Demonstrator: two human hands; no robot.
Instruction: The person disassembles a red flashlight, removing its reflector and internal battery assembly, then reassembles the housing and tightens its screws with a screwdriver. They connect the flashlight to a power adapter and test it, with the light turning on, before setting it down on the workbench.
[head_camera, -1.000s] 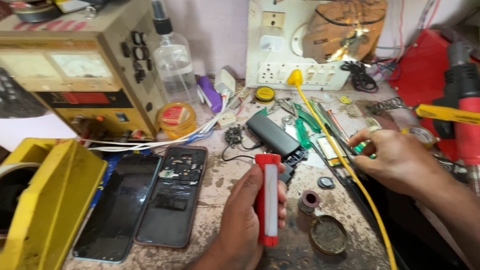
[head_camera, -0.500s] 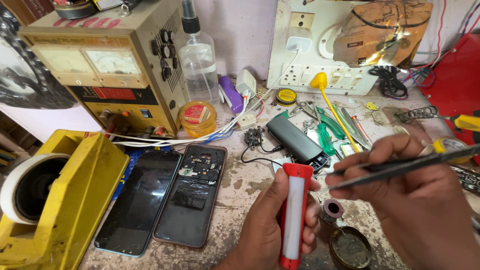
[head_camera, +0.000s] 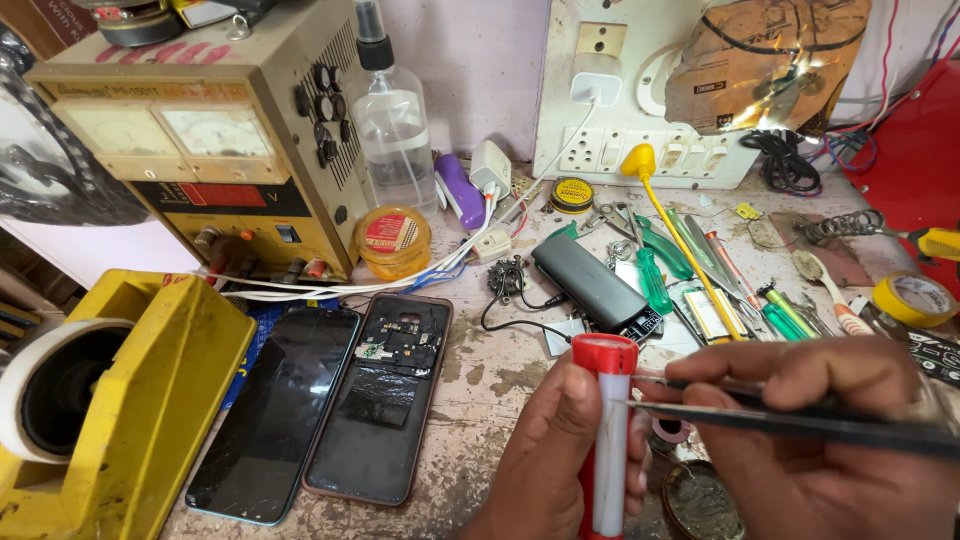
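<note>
Beyond the yellow tape dispenser (head_camera: 110, 400) and the two phones (head_camera: 330, 400) lying open on the bench (head_camera: 480, 370), our left hand (head_camera: 545, 450) wraps fingers round a red-and-white tube (head_camera: 607, 440), upright near the front edge. It looks light, rigid and smooth, best gripped mid-body. Our right hand (head_camera: 810, 440) pinches thin dark tweezers (head_camera: 790, 420), tips touching the tube; stiff, easily bent.

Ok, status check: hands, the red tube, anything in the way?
Left hand grips red tube upright. Right hand holds dark tool, tip at the tube. Open phone lies left, apart; small tin just under the hands.
</note>
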